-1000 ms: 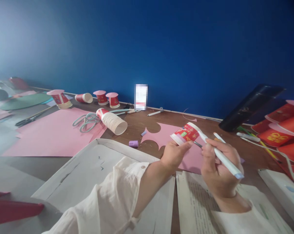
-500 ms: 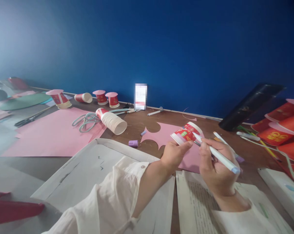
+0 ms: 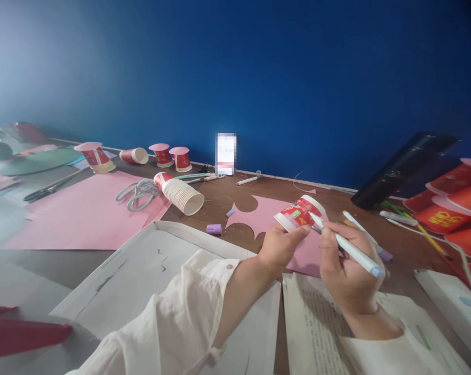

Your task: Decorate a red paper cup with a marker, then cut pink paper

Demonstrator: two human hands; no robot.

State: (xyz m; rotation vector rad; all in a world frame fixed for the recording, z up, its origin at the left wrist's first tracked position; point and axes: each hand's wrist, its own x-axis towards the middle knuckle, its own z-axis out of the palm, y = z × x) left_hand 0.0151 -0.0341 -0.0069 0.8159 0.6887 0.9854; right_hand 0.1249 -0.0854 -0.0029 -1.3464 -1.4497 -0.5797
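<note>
My left hand is closed on a red printed paper cup, which lies tilted on its side above a cut-up pink sheet. In my right hand is a white marker pen with a pale blue end, its tip against or very close to the cup's side. Under the fingers a thin dark tip shows too; what it belongs to is hidden. A purple pen cap lies left of the cup. Beyond my right hand rests another marker.
A stack of paper cups lies beside a grey cord. Red cups with pink discs stand near the blue wall. A black cylinder leans at right near red cups. A white box lid and printed pages lie in front.
Hardly anything differs. Both hands keep their grip and place on the cup and the marker; the view has shifted very slightly.
</note>
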